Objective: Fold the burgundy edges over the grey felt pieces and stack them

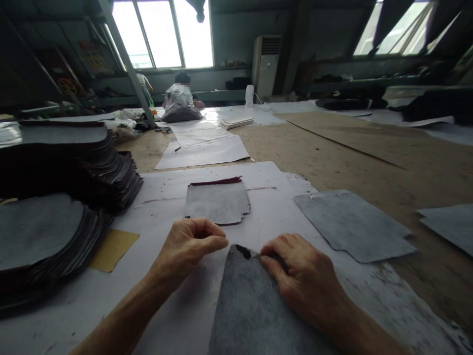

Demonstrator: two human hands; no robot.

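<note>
A grey felt-like cut piece (251, 305) lies on the white sheet (162, 276) right in front of me, its far tip turned up to show a dark underside. My right hand (299, 276) pinches that far tip between thumb and fingers. Beside it on the left is my left hand (192, 244), curled into a loose fist with nothing seen in it. Just beyond the hands sits a small stack of grey pieces (217, 202) with dark red edges.
Tall stacks of dark cut pieces (70, 162) fill the left side, with a yellow paper (113, 249) under them. More grey pieces (351, 224) lie at the right on the brown board (332, 153). A person (181, 101) sits far back.
</note>
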